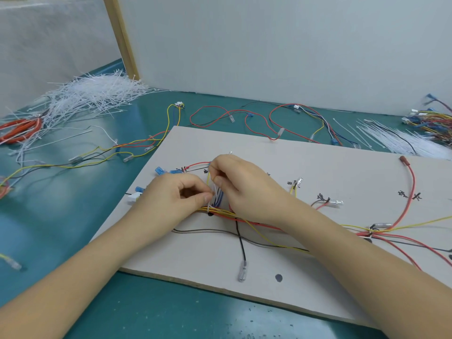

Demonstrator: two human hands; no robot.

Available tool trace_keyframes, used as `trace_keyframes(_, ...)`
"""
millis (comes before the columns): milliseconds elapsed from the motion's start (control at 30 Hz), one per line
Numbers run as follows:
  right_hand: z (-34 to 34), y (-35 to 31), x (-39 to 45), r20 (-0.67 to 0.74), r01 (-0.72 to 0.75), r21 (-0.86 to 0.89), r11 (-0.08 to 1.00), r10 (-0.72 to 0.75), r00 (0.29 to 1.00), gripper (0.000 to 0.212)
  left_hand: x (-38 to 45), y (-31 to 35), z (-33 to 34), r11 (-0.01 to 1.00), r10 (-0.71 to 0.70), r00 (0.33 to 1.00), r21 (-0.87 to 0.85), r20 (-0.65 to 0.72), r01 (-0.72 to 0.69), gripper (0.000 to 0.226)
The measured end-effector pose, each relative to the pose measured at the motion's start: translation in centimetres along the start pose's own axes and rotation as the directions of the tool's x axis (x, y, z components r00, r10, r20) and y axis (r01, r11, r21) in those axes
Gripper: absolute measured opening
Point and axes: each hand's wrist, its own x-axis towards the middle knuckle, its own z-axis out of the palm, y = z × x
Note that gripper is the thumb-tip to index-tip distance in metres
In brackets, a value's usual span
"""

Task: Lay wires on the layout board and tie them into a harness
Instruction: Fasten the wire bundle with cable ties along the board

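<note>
The layout board (281, 165) lies flat on the teal desk (73, 216), and everything here is placed from it. On its near part a black wire (241, 243) ends in one clear-sleeved terminal, beside a grey wire (208, 231). At the board's middle both hands meet over the wire bundle (227, 212): the left hand (176, 194) has fingers curled, thumb and forefinger pinching a white cable tie (210, 199); the right hand (242, 184) pinches the tie's upper part, and its forearm hides part of the bundle. Off the board's far left edge lie red-handled cutters (22, 129) under a heap of loose ties (93, 94). Behind the board lie loose wires (281, 118); at its far right, a second tie heap (401, 139) and one finished harness pile (430, 121).
</note>
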Motion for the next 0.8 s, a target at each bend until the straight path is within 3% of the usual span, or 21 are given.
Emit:
trace_keyframes(167, -0.7, -0.3, -0.1, -0.054, -0.035, 0.141, 0.989, 0.043, 0.998, 0.018, 0.0, 0.0, -0.3, 0.984, 0.036, 0.997, 0.174, 0.071, -0.048, 0.019)
trace_keyframes(333, -0.7, -0.6, -0.1, -0.022, -0.106, 0.27, 0.957, 0.116, 0.993, 0.021, 0.2, 0.3, -0.3, 0.946, 0.08, 0.988, 0.303, 0.13, -0.116, 0.023)
trace_keyframes(467, -0.7, -0.5, 0.0, -0.03, -0.125, 0.368, 0.922, 0.146, 0.989, 0.027, 0.6, 0.4, -0.6, 0.893, 0.123, 0.972, 0.405, 0.198, -0.196, 0.01)
trace_keyframes(567, -1.3, -0.4, 0.0, 0.006, -0.073, 0.311, 0.948, 0.075, 0.997, 0.024, 1.0, 0.5, -1.0, 0.866, 0.112, 0.96, 0.449, 0.256, -0.221, 0.006)
trace_keyframes(667, -0.8, 0.0, 0.0, 0.044, -0.123, 0.254, 0.959, 0.115, 0.992, 0.01, 1.2, 0.5, -1.1, 0.852, 0.094, 0.953, 0.472, 0.288, -0.226, 0.011)
trace_keyframes(800, -1.4, 0.6, 0.3, -0.1, -0.209, 0.596, 0.776, 0.329, 0.939, 0.023, 0.9, 0.5, -1.2, 0.901, 0.15, 0.961, 0.368, 0.231, -0.229, 0.004)
